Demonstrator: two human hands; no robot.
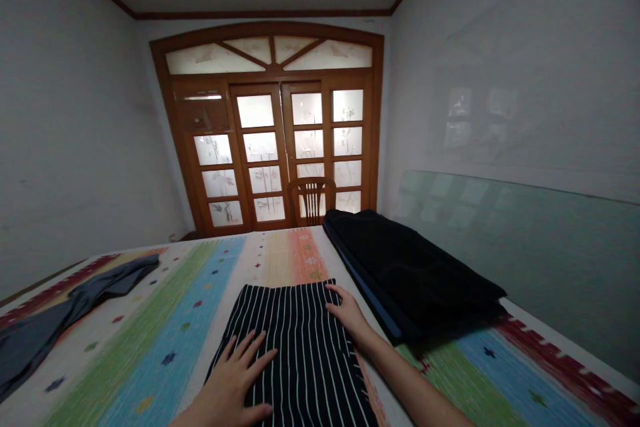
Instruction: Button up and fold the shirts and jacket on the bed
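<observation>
Cloth, blk w/ white stripes (297, 347), lies flat on the patterned cover (165, 320), mid-front, directly under the hands; near end runs out of view. Long axis points away from the wearer, approx. same way as its stripes. L hand (233, 377) palm-down on the cloth's L side, fingers spread wide, pressed flat or nearly so, nothing gripped. R hand (353, 320) at the far R corner, thumb & index apart on top, other fingers partly hidden over the edge; can't tell if it has a pinch of fabric. Key relation: R hand is nearer the far edge; L sits lower, most of the cloth's width between them. Just R of cloth: dark folded pile (405, 267), bluish layer below. Well apart, far L: grey garment (65, 320). Behind: wooden chair (313, 181), glazed doors (280, 147).
</observation>
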